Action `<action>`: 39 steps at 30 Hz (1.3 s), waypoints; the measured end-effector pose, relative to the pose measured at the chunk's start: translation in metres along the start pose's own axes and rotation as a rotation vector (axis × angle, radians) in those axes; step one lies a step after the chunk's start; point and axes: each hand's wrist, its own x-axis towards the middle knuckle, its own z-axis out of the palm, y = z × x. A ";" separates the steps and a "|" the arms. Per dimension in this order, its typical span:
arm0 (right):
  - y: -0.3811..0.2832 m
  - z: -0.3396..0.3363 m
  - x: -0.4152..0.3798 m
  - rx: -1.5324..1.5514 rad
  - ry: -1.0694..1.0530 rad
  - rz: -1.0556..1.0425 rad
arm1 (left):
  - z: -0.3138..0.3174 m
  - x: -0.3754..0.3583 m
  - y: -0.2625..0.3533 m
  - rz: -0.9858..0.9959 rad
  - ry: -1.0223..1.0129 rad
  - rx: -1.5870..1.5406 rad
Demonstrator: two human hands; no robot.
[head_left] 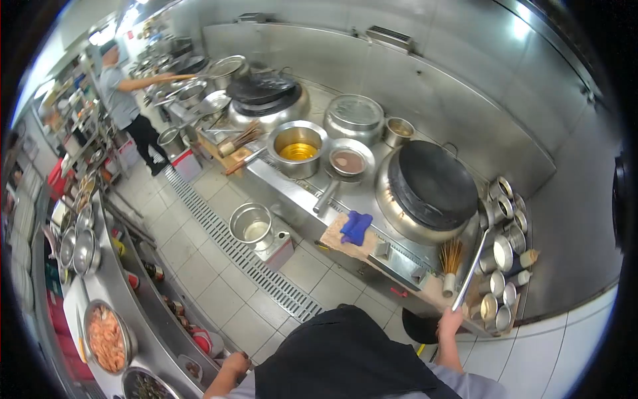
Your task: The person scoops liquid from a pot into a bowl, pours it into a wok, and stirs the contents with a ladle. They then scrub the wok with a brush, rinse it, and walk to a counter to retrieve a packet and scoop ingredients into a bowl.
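My right hand [450,324] is closed round the end of a long metal ladle handle [470,269]. The ladle's head [487,214] rests by the seasoning pots, right of the large black wok [437,183]. A bamboo wok brush [450,266] stands left of the handle. At the lower left, my left hand [236,364] hangs beside the steel counter's edge with its fingers curled; no object shows in it. Near it on the counter are a bowl of shrimp [107,336] and a bowl of dark food [149,386].
On the range stand a pot of yellow oil [298,149], a strainer [347,161], a lidded pot [354,118] and a blue cloth [356,227]. A steel pot [251,226] sits low over the floor drain [219,239]. Another person [125,93] works at the far left.
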 end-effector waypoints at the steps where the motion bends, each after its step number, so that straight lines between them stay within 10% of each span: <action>1: -0.041 0.003 -0.008 0.086 -0.023 -0.064 | 0.012 0.000 -0.004 -0.015 -0.050 -0.002; 10: -0.370 0.119 0.043 0.703 -0.645 -0.418 | 0.041 -0.003 0.003 -0.216 0.007 -0.239; 19: -0.600 0.278 0.105 0.541 -0.929 -0.566 | 0.002 -0.028 0.082 -0.407 0.162 -0.491; 25: -0.694 0.327 0.196 0.731 -1.018 -0.220 | -0.019 -0.035 0.118 -0.445 0.207 -0.558; 31: -0.688 0.322 0.246 0.941 -0.618 -0.128 | -0.010 -0.041 0.116 -0.421 0.229 -0.565; 39: -0.486 0.134 0.222 0.667 -0.402 -0.387 | 0.018 -0.032 0.078 -0.341 0.223 -0.513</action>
